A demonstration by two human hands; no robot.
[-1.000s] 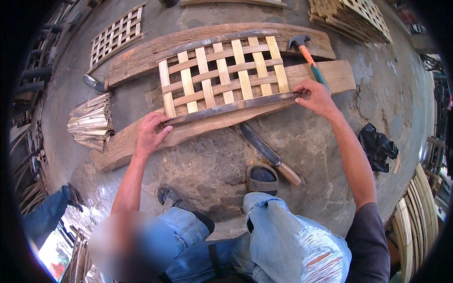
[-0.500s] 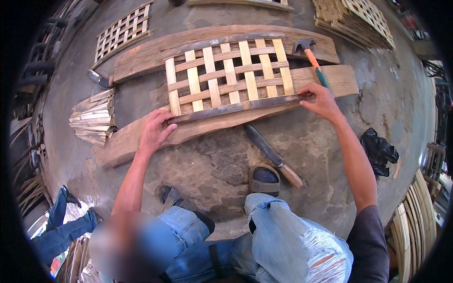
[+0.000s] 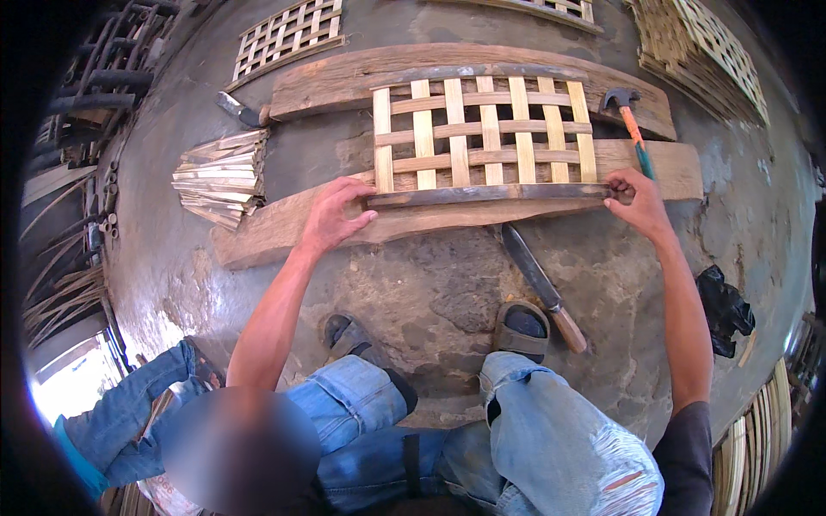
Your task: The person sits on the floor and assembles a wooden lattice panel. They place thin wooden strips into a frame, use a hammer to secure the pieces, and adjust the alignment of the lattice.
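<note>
Near the lower left, a pale sack (image 3: 162, 499) carries reddish markings too small and cut off to read. Both forearms reach forward from the near side, spread apart and slanting slightly inward, with the knees in torn denim between them. The left hand (image 3: 334, 217) is partly closed, palm turned inward, its fingers bent over the left end of a woven panel's dark near edge strip and its thumb stretched rightward along the strip's near side. The right hand (image 3: 641, 206) has its fingers curled and pinches the other end of that strip between thumb and fingertips, the wrist bent a little inward. The woven panel (image 3: 488, 129) lies across two wooden beams, its near edge over the near beam (image 3: 430, 222) and its far edge over the far beam (image 3: 327, 83). Just beyond the right hand, a hammer (image 3: 631, 129) with an orange and green handle lies over the near beam, its dark head pointing far. A large knife (image 3: 532, 267) lies on the floor (image 3: 404, 288) on the near side of the beams, its wooden handle beside the right sandal (image 3: 523, 334). A bundle of split strips (image 3: 224, 172) lies to the left, and a black plastic bag (image 3: 724, 310) to the right.
</note>
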